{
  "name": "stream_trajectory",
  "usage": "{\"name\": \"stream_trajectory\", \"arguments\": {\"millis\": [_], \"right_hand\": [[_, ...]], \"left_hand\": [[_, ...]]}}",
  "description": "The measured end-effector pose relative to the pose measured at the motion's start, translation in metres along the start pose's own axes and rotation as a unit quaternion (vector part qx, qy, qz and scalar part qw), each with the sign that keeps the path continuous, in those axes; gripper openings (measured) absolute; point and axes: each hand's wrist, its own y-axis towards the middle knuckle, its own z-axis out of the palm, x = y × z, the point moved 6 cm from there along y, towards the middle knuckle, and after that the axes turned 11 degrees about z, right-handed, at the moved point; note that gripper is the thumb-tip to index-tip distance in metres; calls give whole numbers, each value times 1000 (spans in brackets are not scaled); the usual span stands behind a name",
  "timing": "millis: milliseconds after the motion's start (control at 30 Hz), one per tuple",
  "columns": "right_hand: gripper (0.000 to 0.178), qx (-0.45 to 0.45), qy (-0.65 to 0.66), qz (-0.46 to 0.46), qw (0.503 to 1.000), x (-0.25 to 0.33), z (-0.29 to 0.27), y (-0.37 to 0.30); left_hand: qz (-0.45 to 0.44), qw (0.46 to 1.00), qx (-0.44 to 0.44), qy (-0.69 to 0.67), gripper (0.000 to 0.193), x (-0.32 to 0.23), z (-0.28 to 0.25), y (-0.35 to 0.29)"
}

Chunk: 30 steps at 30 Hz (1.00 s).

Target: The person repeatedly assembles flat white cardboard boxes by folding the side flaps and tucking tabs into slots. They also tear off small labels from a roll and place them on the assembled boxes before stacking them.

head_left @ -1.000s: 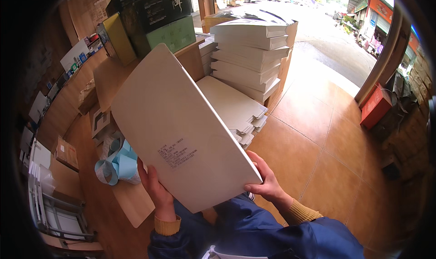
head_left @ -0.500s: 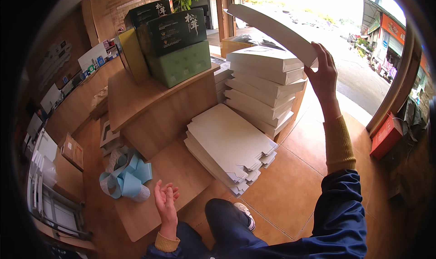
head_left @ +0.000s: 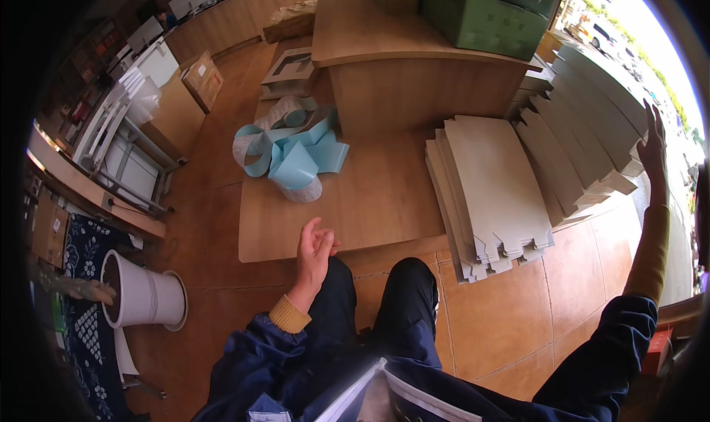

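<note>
My right hand (head_left: 652, 144) is at the far right, its fingers stretched out along the side of the tall stack of white folded boxes (head_left: 592, 126). Whether its palm still touches the top box (head_left: 603, 82) I cannot tell. Over my lap, my left hand (head_left: 316, 253) hangs with loosely bent fingers and nothing in it. Flat white cardboard blanks (head_left: 495, 178) lie piled on the low wooden board, left of the stack. A tangle of pale blue label strip with a roll (head_left: 299, 163) rests on the same board, beyond my left hand.
Behind the low board (head_left: 384, 200) rises a wooden counter (head_left: 421, 89) bearing a green box (head_left: 495, 26). A white plant pot (head_left: 148, 292) stands on the floor to the left, near a metal-framed trolley (head_left: 126, 152). A brown carton (head_left: 202, 80) leans farther back.
My view has swung left. My right hand, which held a white box up in the air, is now lower beside the stack, fingers straightened. My left hand stays empty.
</note>
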Motion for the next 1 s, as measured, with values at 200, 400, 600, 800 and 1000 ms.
{"name": "stream_trajectory", "arguments": {"millis": [200,400,600,800,1000], "right_hand": [[63,-42,75,-39,996,101,-17,-59],[46,283,247,149,915,223,76,-220],[87,345,-37,188,919,316,148,-288],[52,335,-47,129,932,336,147,-292],[27,225,32,-27,973,320,16,-217]], "left_hand": [[-10,999,-4,34,42,9,-31,10],[-69,995,67,14,40,39,-15,-6],[-58,988,136,-40,38,47,16,-38],[-79,989,123,-10,38,48,-2,-44],[226,940,151,205,50,-52,8,-8]]}}
